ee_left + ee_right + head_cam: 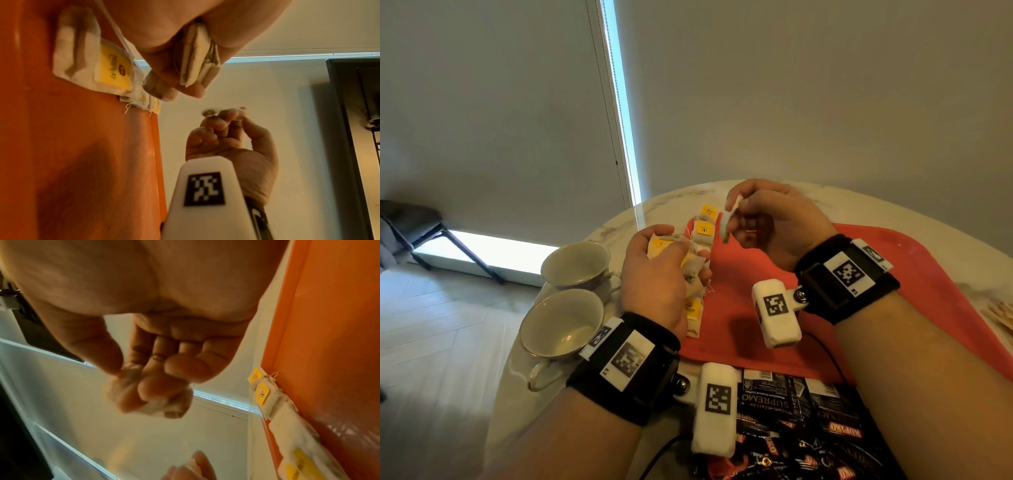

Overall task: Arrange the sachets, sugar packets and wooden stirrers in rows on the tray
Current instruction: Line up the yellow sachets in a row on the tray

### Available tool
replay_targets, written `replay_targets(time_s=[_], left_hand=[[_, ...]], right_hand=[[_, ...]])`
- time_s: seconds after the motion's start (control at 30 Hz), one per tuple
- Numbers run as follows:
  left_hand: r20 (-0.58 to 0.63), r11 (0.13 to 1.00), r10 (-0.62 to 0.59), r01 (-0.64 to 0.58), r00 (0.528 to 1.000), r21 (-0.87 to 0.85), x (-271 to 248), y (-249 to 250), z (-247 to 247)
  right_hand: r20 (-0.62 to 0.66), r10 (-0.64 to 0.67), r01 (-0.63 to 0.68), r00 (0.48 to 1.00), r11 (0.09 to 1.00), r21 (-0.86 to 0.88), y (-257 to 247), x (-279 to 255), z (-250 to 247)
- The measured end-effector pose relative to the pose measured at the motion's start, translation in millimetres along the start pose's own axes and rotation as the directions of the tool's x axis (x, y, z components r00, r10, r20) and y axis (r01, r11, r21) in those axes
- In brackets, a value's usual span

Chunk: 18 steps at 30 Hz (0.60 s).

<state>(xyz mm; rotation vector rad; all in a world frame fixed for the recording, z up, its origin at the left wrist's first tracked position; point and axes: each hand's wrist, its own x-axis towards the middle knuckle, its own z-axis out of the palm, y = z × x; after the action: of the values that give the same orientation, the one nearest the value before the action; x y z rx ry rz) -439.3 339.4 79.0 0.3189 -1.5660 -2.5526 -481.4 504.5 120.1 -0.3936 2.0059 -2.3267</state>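
The left hand (pixel 654 274) clutches a bunch of tea bags (pixel 690 265). The right hand (pixel 774 222) pinches one tea bag (pixel 729 219) above the red tray (pixel 893 260).

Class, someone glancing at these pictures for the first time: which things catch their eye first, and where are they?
The red tray on the marble table stands out, with a row of yellow-tagged tea bags along its left edge. Above it the left hand grips a bunch of tea bags and the right hand pinches one. Two empty cups sit left of the tray.

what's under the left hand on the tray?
The left hand grips a bunch of tea bags above the row of tea bags along the red tray's left edge. It covers the row's middle; how many lie there cannot be seen.
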Motion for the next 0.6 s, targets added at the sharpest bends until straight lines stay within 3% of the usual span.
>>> replay_targets(time_s=[0.23, 0.4, 0.6], left_hand=[[-0.015, 1.0, 0.014, -0.014, 1.0, 0.027, 4, -4, -2], [0.02, 1.0, 0.017, -0.017, 1.0, -0.001, -2, 0, 2], [0.144, 0.999, -0.014, 0.009, 0.989, 0.032, -7, 4, 2]], right_hand=[[0.056, -0.122, 0.12, 0.991, 0.992, 0.03, 6, 1, 3], [0.139, -0.123, 0.109, 0.983, 0.989, 0.103, 6, -1, 6], [0.124, -0.112, 0.109, 0.986, 0.994, 0.03, 5, 0, 11]])
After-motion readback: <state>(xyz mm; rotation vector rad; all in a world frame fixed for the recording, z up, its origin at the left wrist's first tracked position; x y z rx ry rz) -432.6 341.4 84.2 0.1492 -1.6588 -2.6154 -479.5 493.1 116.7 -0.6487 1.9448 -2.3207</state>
